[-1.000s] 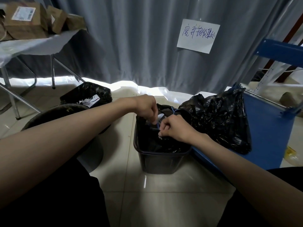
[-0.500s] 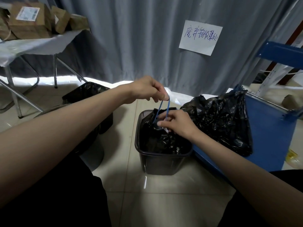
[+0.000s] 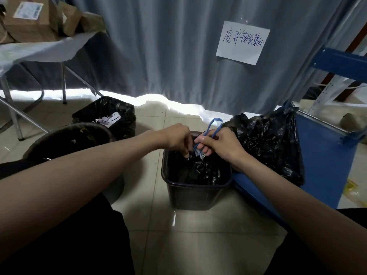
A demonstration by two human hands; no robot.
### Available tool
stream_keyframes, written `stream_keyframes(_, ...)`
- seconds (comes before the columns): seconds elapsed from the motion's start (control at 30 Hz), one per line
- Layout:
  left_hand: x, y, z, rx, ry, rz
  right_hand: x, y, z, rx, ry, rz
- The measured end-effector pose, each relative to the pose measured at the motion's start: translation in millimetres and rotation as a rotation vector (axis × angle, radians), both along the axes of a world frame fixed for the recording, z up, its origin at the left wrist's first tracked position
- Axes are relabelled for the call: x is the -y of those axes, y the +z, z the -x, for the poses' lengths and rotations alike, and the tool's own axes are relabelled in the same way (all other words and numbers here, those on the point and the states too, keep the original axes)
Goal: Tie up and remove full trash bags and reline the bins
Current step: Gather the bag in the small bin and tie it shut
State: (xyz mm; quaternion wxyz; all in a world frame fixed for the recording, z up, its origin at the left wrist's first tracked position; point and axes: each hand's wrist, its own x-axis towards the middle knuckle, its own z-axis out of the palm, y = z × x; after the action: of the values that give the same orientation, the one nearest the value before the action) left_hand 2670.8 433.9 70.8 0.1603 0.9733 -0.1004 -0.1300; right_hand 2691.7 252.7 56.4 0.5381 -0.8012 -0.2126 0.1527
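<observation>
A square dark bin (image 3: 196,193) is stood on the tiled floor, and a black trash bag (image 3: 198,171) is held inside it (gathered at the top). The bag's neck is pinched by the left hand (image 3: 176,138); a blue drawstring loop (image 3: 213,126) is gripped by the right hand (image 3: 220,144).

A white paper sign (image 3: 243,42) taped to the grey curtain (image 3: 168,46) bears blue handwritten Chinese, roughly "废弃物收集处"; the cardboard box's (image 3: 29,20) label is unreadable.
</observation>
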Motion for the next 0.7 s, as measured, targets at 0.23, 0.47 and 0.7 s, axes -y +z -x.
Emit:
stream_keyframes(0.23,0,-8,-7,0.076,0.044,-0.094,11,17,-12,0.08,-0.12,-0.002)
stream_keyframes(0.47,15,7,-9,0.038,0.016,0.178,10,21,-10,-0.016,-0.09,-0.193)
stream_keyframes(0.7,21,8,-8,0.048,0.155,0.3,10,18,-11,-0.005,-0.125,-0.064)
